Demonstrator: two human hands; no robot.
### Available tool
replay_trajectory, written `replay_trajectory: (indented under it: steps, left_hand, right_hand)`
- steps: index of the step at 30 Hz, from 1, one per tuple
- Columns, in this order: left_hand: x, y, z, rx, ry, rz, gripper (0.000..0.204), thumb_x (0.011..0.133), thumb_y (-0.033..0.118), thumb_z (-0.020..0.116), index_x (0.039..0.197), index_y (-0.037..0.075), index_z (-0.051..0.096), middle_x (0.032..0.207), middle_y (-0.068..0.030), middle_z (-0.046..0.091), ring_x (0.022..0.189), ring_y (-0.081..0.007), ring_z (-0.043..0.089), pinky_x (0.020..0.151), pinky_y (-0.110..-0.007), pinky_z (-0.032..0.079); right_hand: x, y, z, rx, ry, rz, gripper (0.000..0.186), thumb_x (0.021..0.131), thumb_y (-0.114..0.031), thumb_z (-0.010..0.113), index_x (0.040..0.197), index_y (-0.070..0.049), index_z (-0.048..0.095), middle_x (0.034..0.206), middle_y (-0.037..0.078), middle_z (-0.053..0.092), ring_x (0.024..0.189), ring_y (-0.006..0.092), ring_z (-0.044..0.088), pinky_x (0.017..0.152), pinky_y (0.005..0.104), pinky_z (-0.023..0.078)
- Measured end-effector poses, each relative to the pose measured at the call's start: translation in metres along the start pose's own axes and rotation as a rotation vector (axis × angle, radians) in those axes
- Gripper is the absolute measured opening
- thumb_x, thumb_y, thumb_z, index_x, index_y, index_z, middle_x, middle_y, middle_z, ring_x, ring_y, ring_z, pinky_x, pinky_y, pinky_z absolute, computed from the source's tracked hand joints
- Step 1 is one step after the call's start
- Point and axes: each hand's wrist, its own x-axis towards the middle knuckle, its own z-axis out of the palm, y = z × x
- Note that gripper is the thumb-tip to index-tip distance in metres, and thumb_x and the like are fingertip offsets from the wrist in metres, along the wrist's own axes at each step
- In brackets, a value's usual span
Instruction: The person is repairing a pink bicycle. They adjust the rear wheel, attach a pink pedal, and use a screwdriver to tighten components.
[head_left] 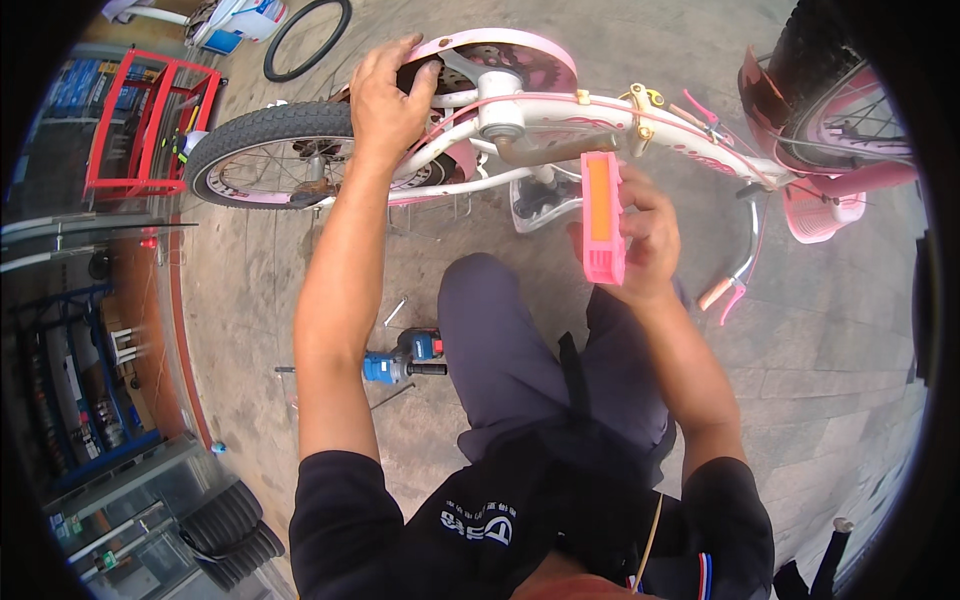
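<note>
A small white and pink bicycle (560,112) stretches across the far part of the view, its treaded rear wheel (222,150) at the left. My left hand (388,105) reaches over the rear wheel and grips the edge of the pink chain guard (520,42), thumb on the near side; the fingertips are partly hidden. At the end of the rusty crank arm (550,152) is a pink pedal with an orange reflector (601,215). My right hand (648,235) is closed around this pedal from its right side. The handlebar (748,245) lies farther right.
Beside my knee on the floor are a blue power tool (385,366) and a wrench (396,310). A red rack (150,120) stands at the left, with a loose tyre (300,72) beyond. Another bicycle's wheel (840,125) is at the far right, near a pink basket (808,212).
</note>
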Motion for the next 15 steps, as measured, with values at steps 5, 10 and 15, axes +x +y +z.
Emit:
replay_trajectory:
  steps: [5, 10, 15]
  left_hand:
    - [0.012, 0.041, 0.003, 0.168, 0.079, 0.298, 0.046, 0.082, 0.023, 0.076, 0.122, 0.005, 0.067, 0.118, -0.0154, 0.067, 0.109, -0.0343, 0.061, 0.095, -0.045, 0.046]
    - [0.034, 0.072, 0.0, 0.213, -0.135, 0.344, 0.05, 0.071, 0.018, 0.084, 0.114, 0.001, 0.065, 0.098, -0.0176, 0.067, 0.091, -0.0428, 0.063, 0.08, -0.048, 0.052]
    - [0.042, 0.083, 0.015, 0.149, -0.208, 0.202, 0.035, 0.072, 0.021, 0.086, 0.091, 0.001, 0.064, 0.086, -0.0207, 0.065, 0.084, -0.0398, 0.065, 0.073, -0.046, 0.051]
  right_hand:
    - [-0.004, 0.006, 0.004, -0.016, 0.037, -0.007, 0.045, 0.071, 0.003, 0.085, 0.097, -0.007, 0.05, 0.103, 0.013, 0.059, 0.104, 0.0409, 0.068, 0.087, 0.0504, 0.056]
    - [0.001, -0.004, 0.006, -0.029, 0.06, 0.011, 0.043, 0.071, 0.003, 0.085, 0.095, -0.006, 0.051, 0.102, 0.012, 0.059, 0.106, 0.0413, 0.067, 0.088, 0.0493, 0.055]
    - [0.007, -0.003, 0.002, -0.056, 0.085, -0.007, 0.047, 0.064, -0.003, 0.091, 0.089, -0.007, 0.051, 0.1, 0.014, 0.063, 0.105, 0.0388, 0.069, 0.08, 0.0399, 0.058]
